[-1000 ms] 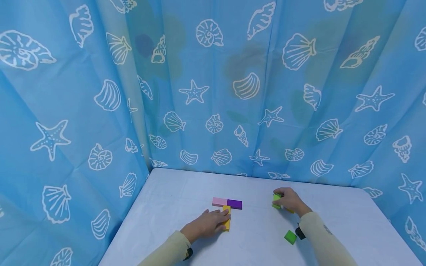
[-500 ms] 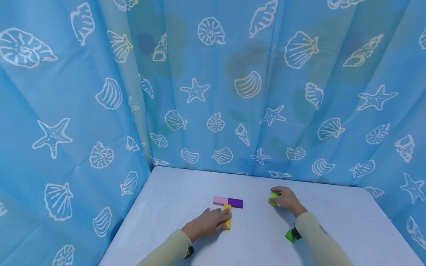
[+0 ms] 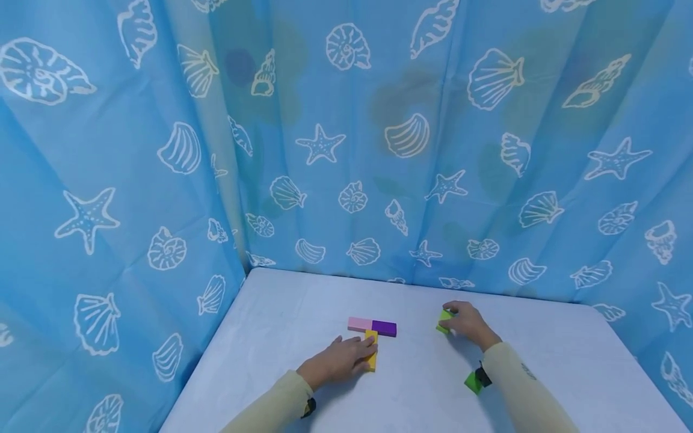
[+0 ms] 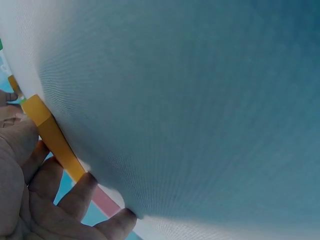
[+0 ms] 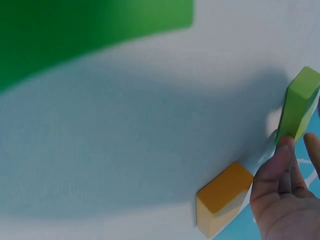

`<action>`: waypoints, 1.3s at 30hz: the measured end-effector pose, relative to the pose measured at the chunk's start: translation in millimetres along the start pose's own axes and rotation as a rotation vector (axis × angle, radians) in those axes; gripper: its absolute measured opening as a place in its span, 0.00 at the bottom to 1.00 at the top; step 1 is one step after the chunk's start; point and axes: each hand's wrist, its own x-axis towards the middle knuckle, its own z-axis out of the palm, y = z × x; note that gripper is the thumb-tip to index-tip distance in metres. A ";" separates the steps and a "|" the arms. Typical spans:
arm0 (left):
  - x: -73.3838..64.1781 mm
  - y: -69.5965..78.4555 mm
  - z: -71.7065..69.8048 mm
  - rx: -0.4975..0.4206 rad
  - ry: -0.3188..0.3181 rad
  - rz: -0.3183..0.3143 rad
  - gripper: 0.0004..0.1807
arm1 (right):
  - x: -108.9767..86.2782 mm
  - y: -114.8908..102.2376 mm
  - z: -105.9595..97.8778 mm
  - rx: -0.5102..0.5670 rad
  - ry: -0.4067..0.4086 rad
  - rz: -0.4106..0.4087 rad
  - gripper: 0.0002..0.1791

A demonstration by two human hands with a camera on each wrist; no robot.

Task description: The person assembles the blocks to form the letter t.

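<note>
Tabletop [image 3: 292, 313], white with a woven look, bearing small coloured blocks. My left hand [image 3: 340, 359]: fingers spread, resting on a long yellow rectangular block [image 3: 372, 361], not wrapped round it. Its far end seems to touch, near their join, a pale pink rectangular block [image 3: 360, 324] and a deep purple rectangular block [image 3: 384, 328], laid end to end. My right hand [image 3: 468, 324] pinches a light green rectangular block [image 3: 445, 321] between thumb and fingers, well apart from the purple one; lifted or resting, cannot tell. Orange-yellow block [image 5: 225, 190] just beside my right thumb. Darker green block [image 3: 473, 383] next to my black wristband [image 3: 483, 375]. Material of all: unclear.

Step in hand, my reading: left steadies, right handles the light green piece. Next move probably calls for a quiet left hand, and a light pinch that squares the piece's angle before release.

Containers: none seen; nothing boxed or trayed.
</note>
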 end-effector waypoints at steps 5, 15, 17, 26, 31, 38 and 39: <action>1.4 0.4 0.0 -0.008 0.005 0.008 0.29 | 1.5 -3.1 2.3 -0.007 -0.001 0.008 0.32; 1.4 0.1 -0.6 -0.005 0.008 0.009 0.29 | 5.1 -12.1 7.0 -0.004 0.009 0.021 0.32; 0.9 0.2 -1.1 -0.007 0.008 0.009 0.29 | 6.4 -12.7 7.7 -0.010 0.010 0.018 0.32; 0.2 1.9 -0.1 -0.023 0.008 0.010 0.29 | 8.0 -20.4 12.1 0.010 0.005 0.018 0.31; 0.3 1.1 0.2 -0.015 0.016 0.012 0.29 | 11.5 -26.3 15.7 0.025 0.008 0.033 0.31; -2.0 0.2 -2.5 -0.018 0.017 0.020 0.29 | 14.5 -36.5 25.6 0.057 0.027 0.030 0.31; -2.4 0.1 -2.6 -0.017 0.016 0.020 0.29 | 14.8 -37.9 27.4 0.066 0.029 0.038 0.31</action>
